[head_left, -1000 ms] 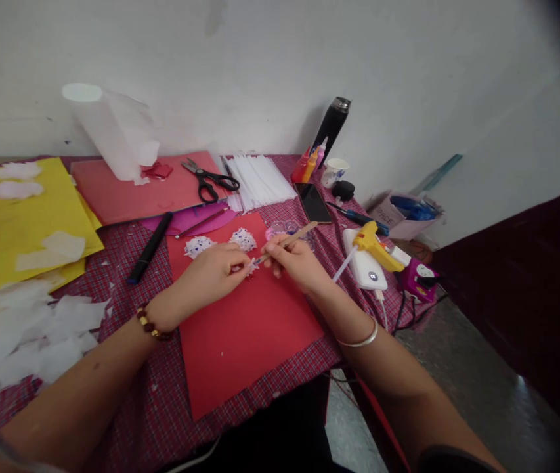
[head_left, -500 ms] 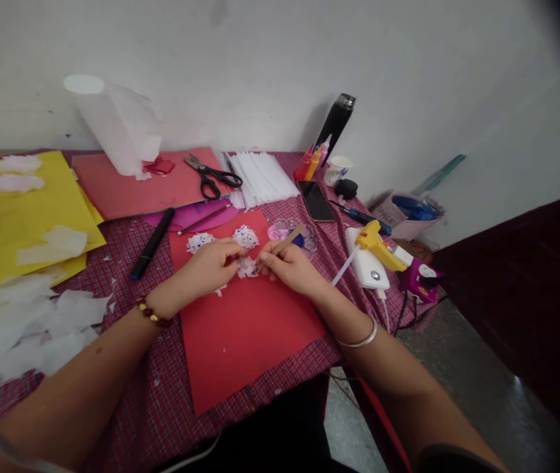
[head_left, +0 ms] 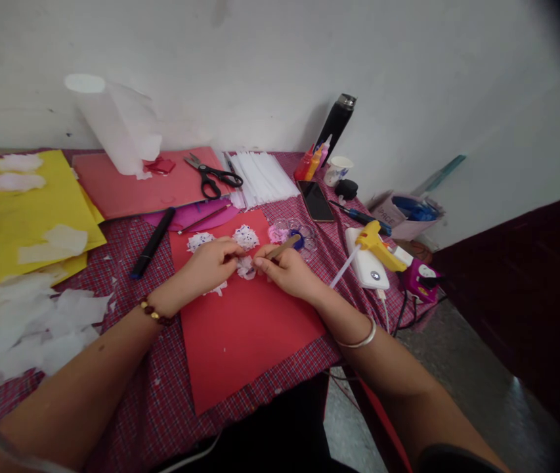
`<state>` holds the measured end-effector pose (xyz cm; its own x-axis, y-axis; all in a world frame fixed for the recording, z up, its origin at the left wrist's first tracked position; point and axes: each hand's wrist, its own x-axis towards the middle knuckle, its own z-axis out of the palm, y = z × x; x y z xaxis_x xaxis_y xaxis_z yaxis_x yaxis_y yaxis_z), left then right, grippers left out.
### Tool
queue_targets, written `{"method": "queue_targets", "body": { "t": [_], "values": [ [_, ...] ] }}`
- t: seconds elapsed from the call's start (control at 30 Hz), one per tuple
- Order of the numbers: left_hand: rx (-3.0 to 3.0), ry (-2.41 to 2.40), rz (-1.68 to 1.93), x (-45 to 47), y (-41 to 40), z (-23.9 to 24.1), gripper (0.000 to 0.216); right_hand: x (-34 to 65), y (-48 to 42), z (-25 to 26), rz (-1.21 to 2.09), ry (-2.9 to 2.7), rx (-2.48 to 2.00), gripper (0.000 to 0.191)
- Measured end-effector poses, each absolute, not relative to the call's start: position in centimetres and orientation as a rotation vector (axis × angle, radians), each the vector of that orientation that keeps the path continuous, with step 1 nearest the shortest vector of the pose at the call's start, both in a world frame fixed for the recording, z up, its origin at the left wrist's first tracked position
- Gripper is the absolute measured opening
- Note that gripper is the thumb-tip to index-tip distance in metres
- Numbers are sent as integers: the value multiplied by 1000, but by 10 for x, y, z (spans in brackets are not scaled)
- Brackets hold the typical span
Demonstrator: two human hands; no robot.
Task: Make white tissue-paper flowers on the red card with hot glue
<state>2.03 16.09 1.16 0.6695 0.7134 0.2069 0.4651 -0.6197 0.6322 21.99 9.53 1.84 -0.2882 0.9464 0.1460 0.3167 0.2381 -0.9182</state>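
Note:
A red sheet of paper [head_left: 240, 341] lies on the checked tablecloth, bearing several white tissue-paper tufts. Two tufts at its top, one a blue-flecked tuft [head_left: 245, 236], show dark specks. Between my hands sits a plain white tissue-paper tuft [head_left: 246, 268]. My left hand [head_left: 218, 263] has its fingers closed at the tuft's left edge; whether they pinch it is partly hidden. My right hand [head_left: 284, 266] grips a flat wooden stick [head_left: 282, 247], its fingertips against the tuft's right side. The stick's upper end overlaps a clear palette [head_left: 312, 244] with pink and dark blue paint.
Scissors [head_left: 209, 176] and a black marker [head_left: 152, 244] lie beyond and left. A phone [head_left: 315, 200], paint bottles [head_left: 312, 164], a black flask [head_left: 337, 125] and a yellow glue gun [head_left: 381, 246] stand or lie right. Tissue scraps [head_left: 38, 322] cover the left side.
The wooden stick has tilted lower in my right hand, its upper end now over the dark blue paint. The tuft between my hands has shifted slightly and looks more bunched.

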Motion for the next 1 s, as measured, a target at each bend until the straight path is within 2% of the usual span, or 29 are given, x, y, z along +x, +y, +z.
{"method": "queue_targets", "body": {
  "t": [0.3,0.7,1.0],
  "values": [
    [2332,903,583,20,160,13,22,219,94,20,953,-1887,-1128,24],
    [2340,897,624,18,160,9,23,221,92,28,964,-1729,-1165,34],
    [2322,865,651,18,161,7,19,221,91,26,877,-1919,-1182,28]
  ]
}}
